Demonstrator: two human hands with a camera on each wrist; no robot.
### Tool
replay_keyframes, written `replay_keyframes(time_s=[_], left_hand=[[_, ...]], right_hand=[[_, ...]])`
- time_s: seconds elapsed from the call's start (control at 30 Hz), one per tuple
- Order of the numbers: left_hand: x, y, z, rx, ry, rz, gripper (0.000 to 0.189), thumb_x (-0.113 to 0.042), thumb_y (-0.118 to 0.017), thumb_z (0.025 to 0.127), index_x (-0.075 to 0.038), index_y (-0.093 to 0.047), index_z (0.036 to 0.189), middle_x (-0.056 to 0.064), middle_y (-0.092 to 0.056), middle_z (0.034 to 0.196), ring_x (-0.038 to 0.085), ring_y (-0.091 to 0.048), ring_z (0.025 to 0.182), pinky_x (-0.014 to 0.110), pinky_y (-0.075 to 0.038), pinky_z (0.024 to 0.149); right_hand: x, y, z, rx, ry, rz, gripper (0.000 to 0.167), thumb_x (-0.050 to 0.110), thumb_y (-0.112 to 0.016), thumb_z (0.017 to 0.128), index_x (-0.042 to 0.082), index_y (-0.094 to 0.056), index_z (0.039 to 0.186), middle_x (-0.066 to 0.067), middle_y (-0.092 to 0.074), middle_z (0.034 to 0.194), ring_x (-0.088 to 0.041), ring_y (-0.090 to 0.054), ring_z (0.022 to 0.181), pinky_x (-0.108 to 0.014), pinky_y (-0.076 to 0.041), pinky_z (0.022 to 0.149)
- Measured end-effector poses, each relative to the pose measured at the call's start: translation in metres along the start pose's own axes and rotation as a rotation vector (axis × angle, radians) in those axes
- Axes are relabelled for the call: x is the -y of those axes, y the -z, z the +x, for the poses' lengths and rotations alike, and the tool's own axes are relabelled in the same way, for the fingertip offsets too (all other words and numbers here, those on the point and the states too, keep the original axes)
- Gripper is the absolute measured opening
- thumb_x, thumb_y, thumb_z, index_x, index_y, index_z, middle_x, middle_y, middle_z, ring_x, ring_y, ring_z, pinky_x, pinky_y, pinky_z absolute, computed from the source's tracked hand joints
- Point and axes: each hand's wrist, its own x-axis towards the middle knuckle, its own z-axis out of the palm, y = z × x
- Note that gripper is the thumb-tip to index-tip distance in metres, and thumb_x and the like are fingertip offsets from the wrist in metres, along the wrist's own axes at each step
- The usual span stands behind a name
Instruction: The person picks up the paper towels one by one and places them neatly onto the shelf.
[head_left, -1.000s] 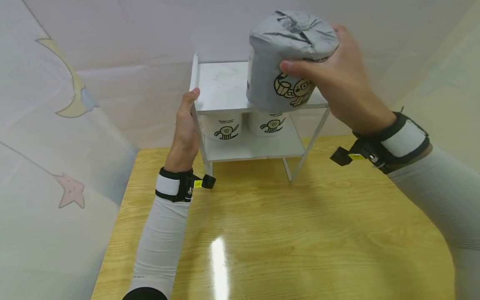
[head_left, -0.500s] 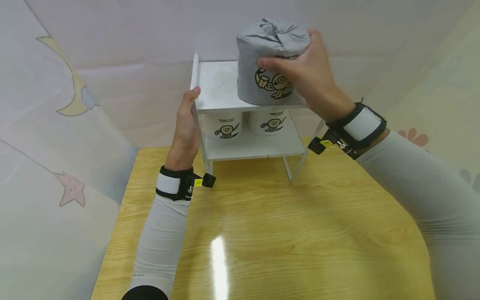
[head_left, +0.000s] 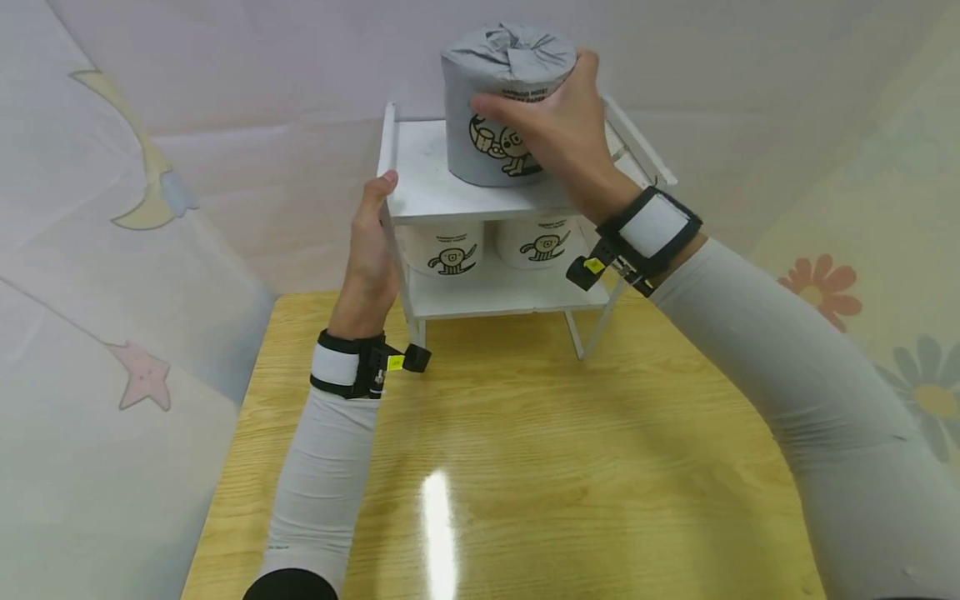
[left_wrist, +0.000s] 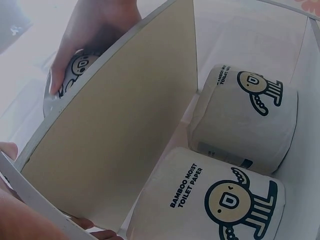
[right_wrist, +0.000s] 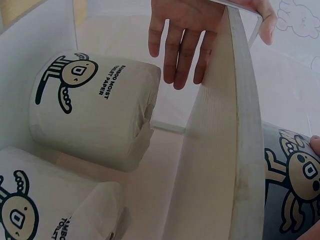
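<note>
My right hand grips a grey-wrapped toilet paper roll, thumb in front and the other fingers hidden behind. The roll stands upright at the upper shelf of a white two-tier rack; whether its base fully touches cannot be told. My left hand holds the rack's left side, thumb over the edge. In the right wrist view, the left hand's fingers reach straight beneath the upper shelf. Two white-wrapped toilet paper rolls stand on the lower shelf: a left roll and a right roll.
The rack stands at the back of a wooden table, before a pale curtain. Raised side rails border the upper shelf. A printed cloth hangs on the right.
My right hand has carried the grey roll leftward across the upper shelf, from its right front toward the middle and further back. The left hand and rack have stayed put.
</note>
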Motion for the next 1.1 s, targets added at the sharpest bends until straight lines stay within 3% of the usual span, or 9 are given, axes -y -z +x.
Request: replay_keyframes(time_s=[0.17, 0.33, 0.57, 0.87, 1.1], left_hand=[[0.0, 0.0, 0.0, 0.012, -0.008, -0.031, 0.056, -0.042, -0.041, 0.097, -0.014, -0.035, 0.145, 0.009, -0.039, 0.136, 0.022, -0.033, 0.129, 0.045, -0.022, 0.107], [0.0, -0.001, -0.002, 0.01, 0.005, -0.027, 0.055, -0.044, -0.041, 0.097, -0.015, -0.035, 0.144, 0.009, -0.04, 0.135, 0.022, -0.034, 0.128, 0.046, -0.021, 0.108], [-0.003, 0.001, -0.001, 0.014, 0.009, -0.018, 0.056, -0.045, -0.04, 0.097, -0.018, -0.034, 0.146, 0.009, -0.039, 0.136, 0.023, -0.033, 0.129, 0.048, -0.022, 0.107], [-0.001, 0.0, -0.001, 0.009, 0.007, -0.02, 0.054, -0.043, -0.04, 0.098, -0.016, -0.037, 0.145, 0.009, -0.04, 0.135, 0.022, -0.033, 0.129, 0.046, -0.021, 0.107], [-0.001, -0.001, -0.002, -0.019, 0.014, 0.016, 0.059, -0.042, -0.04, 0.098, -0.018, -0.028, 0.151, -0.001, -0.03, 0.148, 0.011, -0.021, 0.139, 0.039, -0.01, 0.115]], right_hand=[[0.003, -0.004, 0.001, 0.013, -0.03, -0.01, 0.105, 0.037, -0.09, 0.071, 0.022, -0.021, 0.148, 0.002, -0.049, 0.137, -0.011, -0.048, 0.124, -0.022, -0.038, 0.101], [0.0, 0.007, -0.003, 0.084, -0.037, -0.047, 0.109, 0.038, -0.088, 0.074, 0.024, -0.015, 0.154, 0.003, -0.044, 0.143, -0.011, -0.044, 0.128, -0.023, -0.035, 0.105], [-0.004, 0.028, -0.004, 0.232, -0.006, -0.016, 0.085, 0.026, -0.083, 0.082, 0.02, -0.032, 0.15, -0.002, -0.048, 0.141, -0.014, -0.046, 0.127, -0.025, -0.036, 0.106], [-0.008, 0.031, 0.003, 0.251, -0.033, -0.002, 0.078, 0.027, -0.083, 0.082, 0.017, -0.038, 0.144, -0.004, -0.051, 0.136, -0.017, -0.048, 0.126, -0.025, -0.039, 0.104], [-0.01, 0.023, 0.006, 0.249, -0.035, 0.015, 0.08, 0.024, -0.083, 0.082, 0.016, -0.035, 0.145, -0.003, -0.05, 0.138, -0.016, -0.047, 0.127, -0.024, -0.037, 0.105]])
